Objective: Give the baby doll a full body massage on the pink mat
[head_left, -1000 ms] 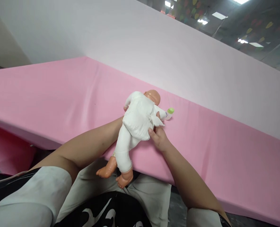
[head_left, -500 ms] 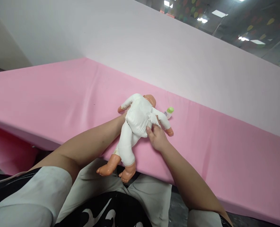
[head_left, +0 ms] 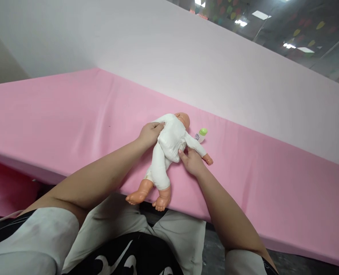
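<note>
I see the left hand and right hand gripping the doll (feet past the near edge of the table), so a slack hold could drop it.

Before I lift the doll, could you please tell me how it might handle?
The doll will probably be floppy, as its white torso looks like creased, padded cloth. Its smooth, shiny feet may be firmer and more slippery.

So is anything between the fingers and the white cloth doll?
No, nothing visible: the left fingers and right fingers both touch the white cloth-bodied baby doll. The clear, green-capped bottle is beyond its outstretched arm.
</note>
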The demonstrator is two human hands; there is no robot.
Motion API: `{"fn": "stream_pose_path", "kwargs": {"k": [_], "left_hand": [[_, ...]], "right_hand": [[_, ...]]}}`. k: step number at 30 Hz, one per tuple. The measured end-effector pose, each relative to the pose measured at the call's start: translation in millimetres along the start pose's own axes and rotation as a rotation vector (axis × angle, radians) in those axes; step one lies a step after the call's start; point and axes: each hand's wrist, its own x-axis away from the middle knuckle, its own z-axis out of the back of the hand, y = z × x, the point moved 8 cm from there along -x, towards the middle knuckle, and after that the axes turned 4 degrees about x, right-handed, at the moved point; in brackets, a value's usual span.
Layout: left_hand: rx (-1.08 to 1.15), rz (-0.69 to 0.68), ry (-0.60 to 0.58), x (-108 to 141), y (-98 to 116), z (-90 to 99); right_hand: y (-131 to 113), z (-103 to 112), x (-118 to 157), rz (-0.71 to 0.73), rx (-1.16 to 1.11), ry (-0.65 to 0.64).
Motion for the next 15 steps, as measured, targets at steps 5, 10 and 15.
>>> {"fn": "stream_pose_path", "kwargs": {"k": [5, 10, 15], "left_hand": [[-0.299, -0.49, -0.174, 24, 48, -9.1], [-0.56, -0.473, -0.393, 27, 38, -27.9], [-0.724, -0.412, -0.464, 23, 20, -36.5]], "right_hand": [[1, 2, -2, 0.075, 0.017, 0.022], [8, 5, -4, -0.002, 0.14, 0.029], [11, 14, -3, -0.116, 0.29, 0.091]]}}
